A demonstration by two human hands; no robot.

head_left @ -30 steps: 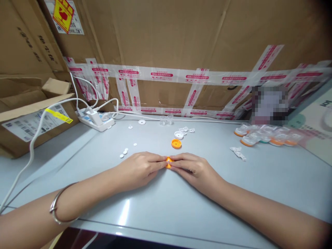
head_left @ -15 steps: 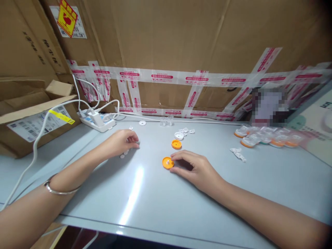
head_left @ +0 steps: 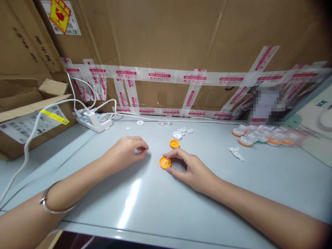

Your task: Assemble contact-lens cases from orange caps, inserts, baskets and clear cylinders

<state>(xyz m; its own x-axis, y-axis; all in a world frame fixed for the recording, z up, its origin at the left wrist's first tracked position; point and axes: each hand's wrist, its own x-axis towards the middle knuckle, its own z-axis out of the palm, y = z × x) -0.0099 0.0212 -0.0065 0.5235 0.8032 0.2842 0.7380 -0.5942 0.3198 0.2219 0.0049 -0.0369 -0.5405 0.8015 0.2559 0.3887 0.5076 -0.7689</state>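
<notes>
My right hand (head_left: pixel 190 167) grips the right rim of an orange round plastic cap (head_left: pixel 163 165) between thumb and fingers. The cap lies face up on the table, with a small pale piece at its centre. To its left, my left hand (head_left: pixel 131 150) hovers over the table with thumb and fingertips pinched together; whatever is between them is too small or hidden to make out. Just beyond my right hand lie a second orange cap (head_left: pixel 174 144) with a central hole and a white round cap (head_left: pixel 177 136). Small flat white cut-out parts (head_left: pixel 182 130) sit behind them.
Farther back are a white ring (head_left: pixel 140 122), a small white piece (head_left: pixel 128 128) and clear domes (head_left: pixel 164 120). More white parts (head_left: pixel 236 153) and several clear domes with coloured bases (head_left: pixel 247 139) stand right. A power strip (head_left: pixel 95 121), cable and open carton (head_left: pixel 33 117) occupy the left.
My left hand has moved right, toward the orange cap, away from the small white pieces near it. My right hand keeps its hold on the cap. The view has shifted slightly.
</notes>
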